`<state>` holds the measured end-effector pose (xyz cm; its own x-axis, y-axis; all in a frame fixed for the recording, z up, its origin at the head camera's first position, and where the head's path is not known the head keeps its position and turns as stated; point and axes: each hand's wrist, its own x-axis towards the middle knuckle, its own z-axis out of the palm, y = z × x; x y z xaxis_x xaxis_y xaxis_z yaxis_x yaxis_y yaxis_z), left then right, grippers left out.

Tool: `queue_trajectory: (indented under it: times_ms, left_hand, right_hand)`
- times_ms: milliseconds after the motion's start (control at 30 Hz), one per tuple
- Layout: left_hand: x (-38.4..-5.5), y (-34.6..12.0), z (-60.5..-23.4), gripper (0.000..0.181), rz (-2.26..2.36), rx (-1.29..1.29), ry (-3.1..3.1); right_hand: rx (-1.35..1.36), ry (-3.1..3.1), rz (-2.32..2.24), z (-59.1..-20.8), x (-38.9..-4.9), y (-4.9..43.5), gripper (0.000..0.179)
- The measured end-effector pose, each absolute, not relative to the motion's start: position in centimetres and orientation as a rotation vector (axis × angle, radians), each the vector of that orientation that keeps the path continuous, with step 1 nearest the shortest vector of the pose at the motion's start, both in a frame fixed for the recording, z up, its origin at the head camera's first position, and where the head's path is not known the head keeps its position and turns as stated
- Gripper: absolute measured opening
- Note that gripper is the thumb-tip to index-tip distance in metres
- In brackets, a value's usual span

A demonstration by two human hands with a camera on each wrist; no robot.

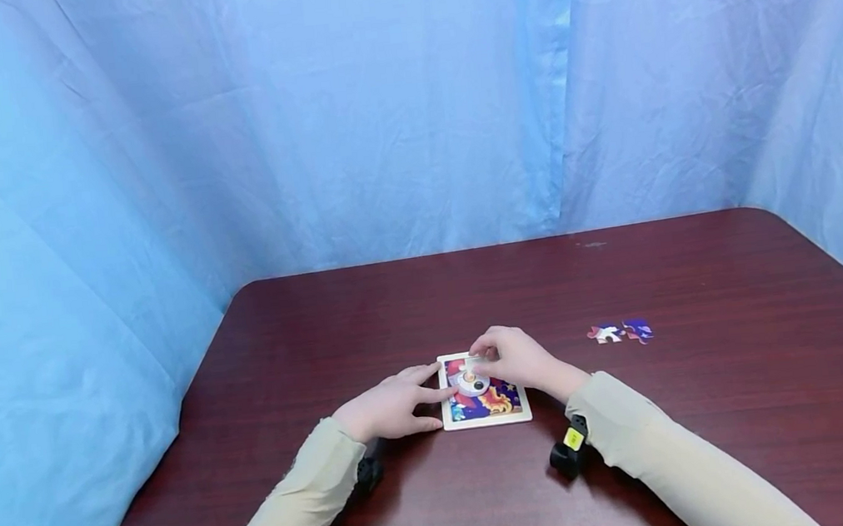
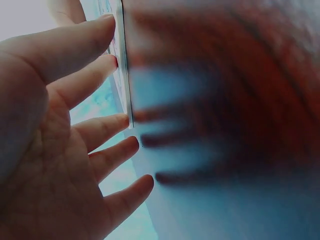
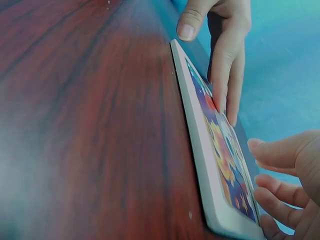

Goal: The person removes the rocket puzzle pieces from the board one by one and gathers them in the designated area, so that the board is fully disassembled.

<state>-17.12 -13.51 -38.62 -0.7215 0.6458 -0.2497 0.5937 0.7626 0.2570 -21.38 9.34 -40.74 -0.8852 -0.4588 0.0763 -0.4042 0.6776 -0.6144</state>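
Note:
A small picture puzzle in a white-framed board lies on the table, showing a white round-faced figure, purple sky and yellow-orange shapes. At its left edge is my left hand, fingers spread and fairly straight; one fingertip rests on the picture and the thumb touches the lower left corner. My right hand is over the upper part of the board, thumb and forefinger pinching what looks like a pale puzzle piece, largely hidden by the fingers. In the right wrist view the other right fingers curl beside the board's edge.
Two loose puzzle pieces lie side by side on the dark red-brown table, right of the board. Light blue curtains hang behind and beside the table. Black wrist cameras sit below both sleeves.

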Motion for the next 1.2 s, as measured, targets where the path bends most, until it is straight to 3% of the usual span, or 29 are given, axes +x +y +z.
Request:
queue_trajectory:
  times_ms: [333,633,1200]
  left_hand:
    - [-17.0,-13.0,-38.9,0.045,0.265,0.978,2.646]
    - [-16.8,-12.9,-38.9,0.053,0.217,0.983,2.715]
    - [-16.8,-12.7,-38.7,0.053,0.219,0.971,2.731]
  right_hand:
    - [-0.635,2.847,-0.894,-41.1,-21.3,7.9,0.028]
    - [-0.636,2.867,-0.850,-41.1,-21.0,7.3,0.031]
    - [-0.633,2.890,-0.851,-41.0,-20.9,7.1,0.031]
